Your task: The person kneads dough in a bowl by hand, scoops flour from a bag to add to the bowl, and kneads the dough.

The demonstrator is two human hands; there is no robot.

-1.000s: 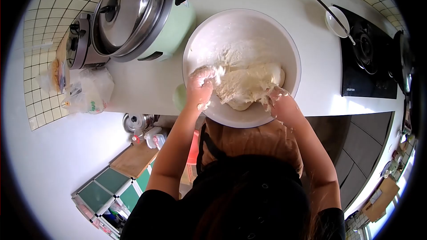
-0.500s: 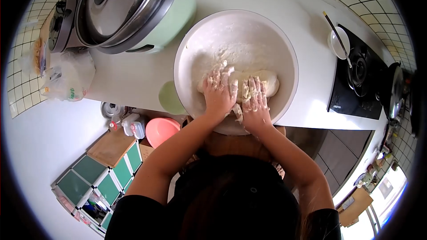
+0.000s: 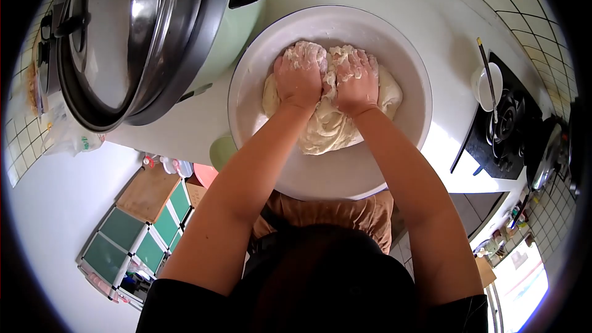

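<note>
A large pale mass of dough lies in a wide white basin in front of me. My left hand presses into its far left part, and my right hand into the far right part, close beside it. The fingers of both hands are curled over and sunk against the dough, their tips hidden. Sticky bits coat the knuckles and fingers. Between the wrists the dough bulges toward me in soft folds, and a lobe of it sticks out to the right of my right hand.
A big lidded steel pot stands on the counter at left. A green round object sits partly under the basin's left side. At right, a white bowl with a long stick rests by the black stove.
Both hands have moved forward across the basin, from lying flat with outstretched fingers to curled and pressing. The dough now spreads toward me under the wrists. The view has shifted too.
</note>
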